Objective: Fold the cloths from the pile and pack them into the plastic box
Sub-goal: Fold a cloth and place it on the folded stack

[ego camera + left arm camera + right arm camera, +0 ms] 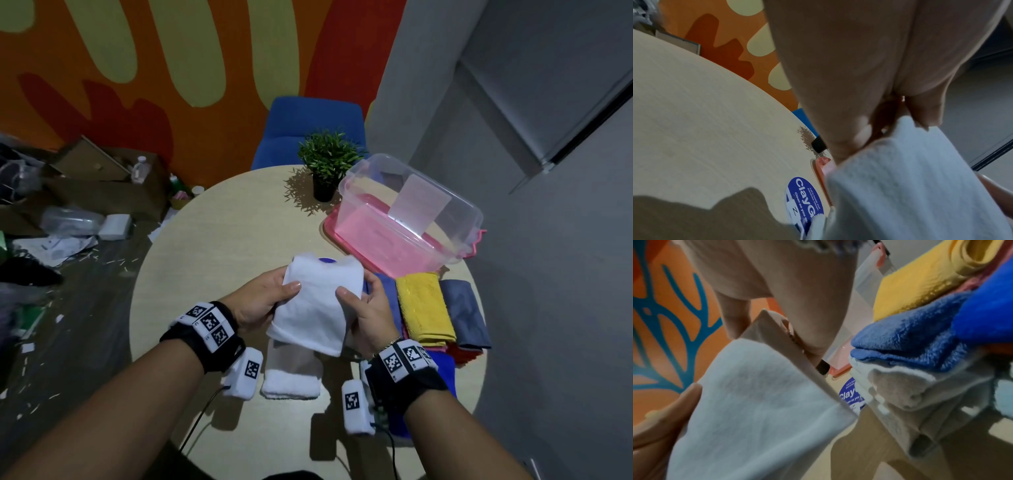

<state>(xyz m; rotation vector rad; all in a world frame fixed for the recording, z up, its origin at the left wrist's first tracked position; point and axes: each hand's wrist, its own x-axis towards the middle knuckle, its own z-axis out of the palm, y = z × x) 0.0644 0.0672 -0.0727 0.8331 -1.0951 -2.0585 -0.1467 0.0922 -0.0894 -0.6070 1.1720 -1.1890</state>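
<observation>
Left hand [263, 298] and right hand [368, 313] both grasp a white cloth [317, 305] above the counter [205, 246]; folded yellow cloth [424, 308] and clear plastic box [411, 219] sit rightward; potted plant [327, 164] behind.

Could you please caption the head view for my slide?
Both hands hold a white cloth above the table, beside the plastic box.

white cloth [317, 301]: soft matt terry
plastic box [407, 219]: clear glossy plastic
tabletop [219, 240]: pale matt woodgrain
yellow cloth [423, 305]: nubbly microfibre
</observation>
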